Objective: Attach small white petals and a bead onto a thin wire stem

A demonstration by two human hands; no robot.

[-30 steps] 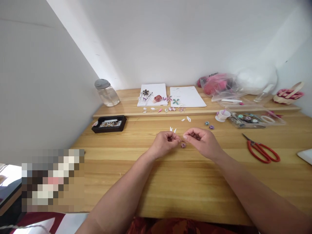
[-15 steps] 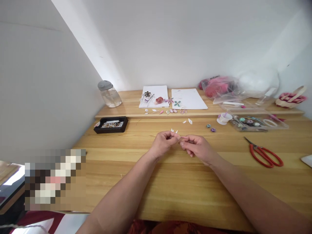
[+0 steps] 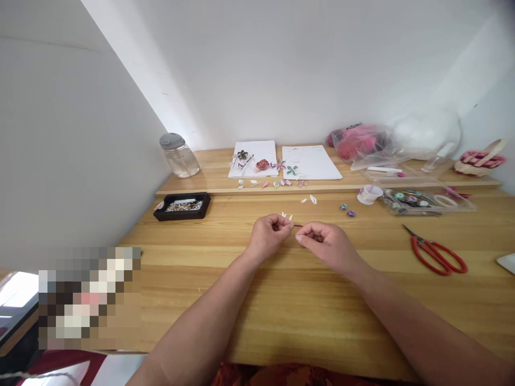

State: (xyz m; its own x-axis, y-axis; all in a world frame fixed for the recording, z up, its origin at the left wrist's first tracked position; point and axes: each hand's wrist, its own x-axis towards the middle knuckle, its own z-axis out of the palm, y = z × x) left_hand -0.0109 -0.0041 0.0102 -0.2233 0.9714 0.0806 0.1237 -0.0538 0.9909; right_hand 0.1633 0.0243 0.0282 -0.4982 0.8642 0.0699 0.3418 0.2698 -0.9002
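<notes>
My left hand (image 3: 269, 236) is closed in a pinch above the desk, gripping a thin dark-red stem (image 3: 298, 225) that sticks out to the right of its fingertips. Small white pointed pieces (image 3: 290, 217) show just behind those fingers; whether they are held or lie on the wood I cannot tell. Close on the right, my right hand (image 3: 322, 239) has thumb and forefinger pressed together beside the stem's end. What sits in that pinch, if anything, is too small to make out. White petal shapes (image 3: 313, 199) lie beyond the hands.
Red-handled pliers (image 3: 436, 252) lie at right, behind them an open clear box (image 3: 454, 206) of beads and a white spool (image 3: 370, 195). A black bead tray (image 3: 182, 214) and lidded jar (image 3: 183, 161) stand left. Wire flowers rest on paper (image 3: 251, 147) on the raised ledge (image 3: 217, 185).
My right hand has drawn slightly back and its fingers have shifted, so a gap now shows between the hands with the red stem in it. My left hand stays nearly in place.
</notes>
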